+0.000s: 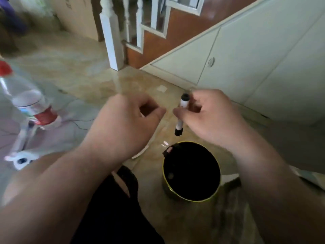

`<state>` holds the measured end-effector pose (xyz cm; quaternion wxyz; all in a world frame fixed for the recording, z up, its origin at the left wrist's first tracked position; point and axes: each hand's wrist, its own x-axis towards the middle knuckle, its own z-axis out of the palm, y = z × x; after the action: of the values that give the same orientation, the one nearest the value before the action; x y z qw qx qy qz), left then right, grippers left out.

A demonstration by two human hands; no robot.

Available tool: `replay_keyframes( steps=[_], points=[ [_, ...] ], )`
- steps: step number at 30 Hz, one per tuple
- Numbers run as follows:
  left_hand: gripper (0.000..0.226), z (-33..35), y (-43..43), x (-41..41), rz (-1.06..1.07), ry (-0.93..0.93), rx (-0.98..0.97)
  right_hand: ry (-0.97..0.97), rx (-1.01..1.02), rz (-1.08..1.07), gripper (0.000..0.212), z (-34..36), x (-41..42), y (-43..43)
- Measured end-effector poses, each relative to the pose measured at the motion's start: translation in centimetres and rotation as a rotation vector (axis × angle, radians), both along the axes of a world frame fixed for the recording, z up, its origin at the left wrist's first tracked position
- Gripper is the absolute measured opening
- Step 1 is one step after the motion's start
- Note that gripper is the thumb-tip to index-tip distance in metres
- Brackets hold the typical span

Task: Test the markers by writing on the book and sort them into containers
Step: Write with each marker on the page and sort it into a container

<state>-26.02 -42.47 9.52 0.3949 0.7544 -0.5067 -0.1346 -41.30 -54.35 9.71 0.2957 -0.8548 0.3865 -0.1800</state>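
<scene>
My right hand (209, 117) pinches a white marker (182, 114) with black ends, held nearly upright above the floor. Straight below it stands a round can (191, 198) with a yellow rim and a dark inside; a marker end leans at its far rim (169, 150). My left hand (128, 120) hovers just left of the marker, fingers curled, with nothing seen in it. The book is out of sight.
A clear plastic bottle (29, 103) with a red cap and red label stands at the left, blurred, with marker-like shapes (24, 136) below it. White cabinet doors (246, 59) run along the right. A stair post (110, 37) rises at the back. My dark-clothed leg (114, 208) is below.
</scene>
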Motion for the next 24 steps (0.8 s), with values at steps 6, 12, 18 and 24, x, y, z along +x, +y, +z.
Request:
replay_keyframes(
  steps=[6, 12, 18, 24],
  points=[
    [0.020, -3.5, -2.5, -3.0, -0.105, 0.062, 0.156, 0.288, 0.079, -0.162, 0.029, -5.8, -4.4, -2.3],
    [0.019, -5.3, -3.1, -3.1, -0.089, 0.085, 0.229, 0.464, 0.142, -0.128, 0.029, -9.7, -5.6, -3.1],
    [0.020, -6.3, -2.9, -3.5, -0.064, 0.076, 0.276, 0.586, 0.161, -0.061, 0.026, -12.1, -6.8, -2.7],
    [0.019, -6.4, -2.9, -4.0, -0.063, 0.082, 0.284, 0.584, 0.180, -0.082, 0.025, -12.6, -7.1, -2.4]
  ],
)
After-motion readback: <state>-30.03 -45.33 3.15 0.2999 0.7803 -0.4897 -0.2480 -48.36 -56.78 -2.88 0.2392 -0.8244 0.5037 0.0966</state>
